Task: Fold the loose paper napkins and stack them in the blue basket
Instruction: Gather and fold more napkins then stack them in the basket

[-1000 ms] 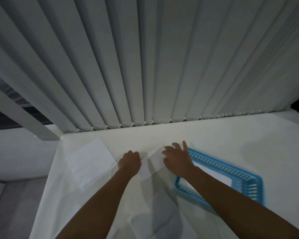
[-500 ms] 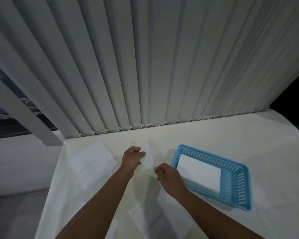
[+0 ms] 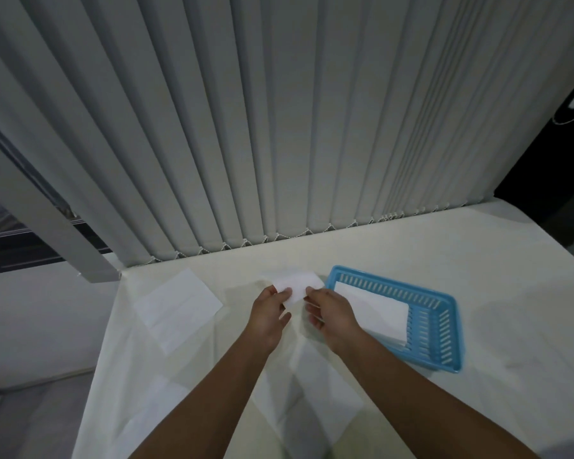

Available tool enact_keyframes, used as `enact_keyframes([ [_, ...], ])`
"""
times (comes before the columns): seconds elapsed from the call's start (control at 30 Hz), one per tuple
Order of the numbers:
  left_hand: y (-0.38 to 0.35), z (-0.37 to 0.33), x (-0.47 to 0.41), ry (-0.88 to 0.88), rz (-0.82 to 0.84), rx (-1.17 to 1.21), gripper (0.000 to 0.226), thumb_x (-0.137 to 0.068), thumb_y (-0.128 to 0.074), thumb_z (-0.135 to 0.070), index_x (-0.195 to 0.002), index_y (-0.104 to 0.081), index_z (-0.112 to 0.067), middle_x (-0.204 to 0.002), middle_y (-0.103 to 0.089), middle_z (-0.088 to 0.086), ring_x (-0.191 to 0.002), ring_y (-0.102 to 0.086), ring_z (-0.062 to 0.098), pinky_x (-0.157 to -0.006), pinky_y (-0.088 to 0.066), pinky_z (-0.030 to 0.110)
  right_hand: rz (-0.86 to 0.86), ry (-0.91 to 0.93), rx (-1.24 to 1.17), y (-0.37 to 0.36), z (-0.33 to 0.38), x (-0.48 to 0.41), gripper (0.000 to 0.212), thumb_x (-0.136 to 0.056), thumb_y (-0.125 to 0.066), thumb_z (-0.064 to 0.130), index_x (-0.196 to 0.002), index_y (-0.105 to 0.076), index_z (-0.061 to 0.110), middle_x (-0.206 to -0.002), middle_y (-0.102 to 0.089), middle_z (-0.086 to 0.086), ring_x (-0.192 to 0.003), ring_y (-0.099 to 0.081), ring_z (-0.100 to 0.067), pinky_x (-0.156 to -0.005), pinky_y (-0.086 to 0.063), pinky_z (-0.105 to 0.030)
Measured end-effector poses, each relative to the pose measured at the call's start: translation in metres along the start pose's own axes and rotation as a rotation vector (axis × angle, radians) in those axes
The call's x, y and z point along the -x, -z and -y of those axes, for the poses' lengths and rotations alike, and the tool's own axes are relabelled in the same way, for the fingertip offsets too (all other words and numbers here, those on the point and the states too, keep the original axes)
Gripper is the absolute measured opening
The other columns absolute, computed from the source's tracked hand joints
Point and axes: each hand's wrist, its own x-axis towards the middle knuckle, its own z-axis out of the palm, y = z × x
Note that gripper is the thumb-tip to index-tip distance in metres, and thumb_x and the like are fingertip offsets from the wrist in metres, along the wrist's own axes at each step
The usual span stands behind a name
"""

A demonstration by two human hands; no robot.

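A small folded white napkin (image 3: 297, 284) is held above the table between both hands. My left hand (image 3: 268, 314) pinches its near left edge and my right hand (image 3: 330, 313) pinches its near right edge. Just to the right sits the blue basket (image 3: 441, 318), with folded white napkins (image 3: 375, 313) lying flat inside it. A loose unfolded napkin (image 3: 178, 308) lies at the far left of the table. Another loose napkin (image 3: 312, 392) lies near me, partly under my forearms.
The table (image 3: 478, 260) has a cream cloth; its left edge drops off to a pale floor. Grey vertical blinds (image 3: 279, 127) hang along the far edge. A dark gap opens at the far right.
Both hands lifted the napkin off the table and folded it smaller. It now sits between my two hands, close to the basket's left end. The camera view shifted left.
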Motion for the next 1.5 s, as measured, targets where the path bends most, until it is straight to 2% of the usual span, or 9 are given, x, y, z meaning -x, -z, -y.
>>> enact_keyframes([
  [0.2, -0.012, -0.002, 0.002, 0.081, 0.133, 0.118, 0.011, -0.09, -0.061, -0.026, -0.098, -0.062, -0.018, -0.095, -0.07, 0.001, -0.082, -0.064, 0.013, -0.069, -0.048, 0.025, -0.037, 0.188, 0.153, 0.023, 0.013, 0.005, 0.015, -0.086, -0.065, 0.014, -0.075, -0.055, 0.015, -0.069, -0.063, -0.003, -0.058, -0.056, -0.012, -0.056, -0.045, -0.022],
  [0.33, -0.027, -0.009, -0.007, 0.077, 0.019, 0.212, 0.022, -0.088, -0.066, -0.022, -0.106, -0.064, -0.012, -0.099, -0.071, 0.004, -0.084, -0.066, 0.014, -0.065, -0.056, 0.024, -0.02, 0.203, 0.204, 0.053, 0.025, 0.009, 0.005, -0.085, -0.065, 0.012, -0.083, -0.06, 0.011, -0.073, -0.065, -0.003, -0.06, -0.054, -0.013, -0.06, -0.046, -0.023],
  [0.43, -0.042, -0.008, -0.01, 0.032, -0.035, 0.076, 0.008, -0.084, -0.069, -0.014, -0.088, -0.062, -0.014, -0.084, -0.066, 0.001, -0.069, -0.06, 0.01, -0.053, -0.052, 0.018, -0.072, 0.208, 0.148, 0.083, 0.032, 0.009, 0.006, -0.086, -0.064, 0.013, -0.081, -0.06, 0.013, -0.078, -0.063, -0.005, -0.061, -0.054, -0.014, -0.06, -0.045, -0.025],
  [0.57, -0.075, 0.011, -0.009, -0.016, -0.027, 0.009, 0.006, -0.086, -0.068, -0.012, -0.086, -0.063, -0.01, -0.086, -0.068, 0.005, -0.077, -0.063, 0.016, -0.069, -0.053, 0.026, -0.067, 0.113, 0.062, 0.113, 0.034, 0.004, 0.009, -0.088, -0.065, 0.023, -0.087, -0.062, 0.014, -0.078, -0.066, -0.001, -0.068, -0.059, -0.015, -0.065, -0.049, -0.026],
  [0.7, -0.101, 0.028, -0.008, -0.046, -0.085, -0.002, 0.006, -0.086, -0.068, -0.014, -0.084, -0.063, -0.012, -0.085, -0.068, 0.004, -0.078, -0.063, 0.016, -0.071, -0.053, 0.026, -0.114, 0.089, 0.081, 0.132, 0.037, -0.003, 0.024, -0.087, -0.066, 0.016, -0.068, -0.053, 0.013, -0.064, -0.055, -0.004, -0.055, -0.048, -0.013, -0.054, -0.043, -0.022],
  [1.0, -0.082, 0.048, -0.011, -0.271, -0.232, -0.644, 0.038, -0.085, -0.063, -0.037, -0.052, -0.058, -0.019, -0.058, -0.06, -0.001, -0.06, -0.054, 0.016, -0.063, -0.041, 0.028, -0.193, 0.233, 0.328, 0.177, 0.026, -0.017, 0.023, -0.085, -0.068, 0.018, -0.063, -0.063, 0.012, -0.061, -0.056, -0.003, -0.055, -0.048, -0.015, -0.058, -0.039, -0.028],
  [1.07, -0.077, 0.053, -0.01, -0.272, -0.217, -0.755, 0.033, -0.086, -0.062, -0.039, -0.058, -0.061, -0.022, -0.069, -0.062, -0.001, -0.069, -0.054, 0.018, -0.067, -0.04, 0.031, -0.208, 0.238, 0.357, 0.183, 0.019, -0.018, 0.022, -0.085, -0.068, 0.016, -0.064, -0.063, 0.012, -0.061, -0.057, -0.003, -0.056, -0.049, -0.016, -0.057, -0.041, -0.029],
  [1.2, -0.07, 0.054, -0.014, -0.28, -0.242, -0.846, 0.02, -0.085, -0.063, -0.031, -0.1, -0.074, -0.023, -0.114, -0.069, -0.002, -0.106, -0.06, 0.018, -0.097, -0.047, 0.034, -0.271, 0.233, 0.417, 0.192, 0.015, -0.022, 0.014, -0.083, -0.07, 0.015, -0.07, -0.064, 0.015, -0.07, -0.063, -0.003, -0.069, -0.057, -0.021, -0.075, -0.048, -0.037],
  [1.5, -0.067, 0.067, -0.036, -0.219, -0.303, -1.39, 0.034, -0.097, -0.035, -0.038, -0.118, -0.062, -0.04, -0.154, -0.032, -0.002, -0.14, -0.022, 0.023, -0.112, -0.02, 0.043, -0.311, 0.21, 0.449, 0.2, 0.007, -0.031, 0.017, -0.082, -0.071, 0.018, -0.067, -0.065, 0.016, -0.069, -0.063, 0.0, -0.068, -0.057, -0.019, -0.072, -0.046, -0.033],
])
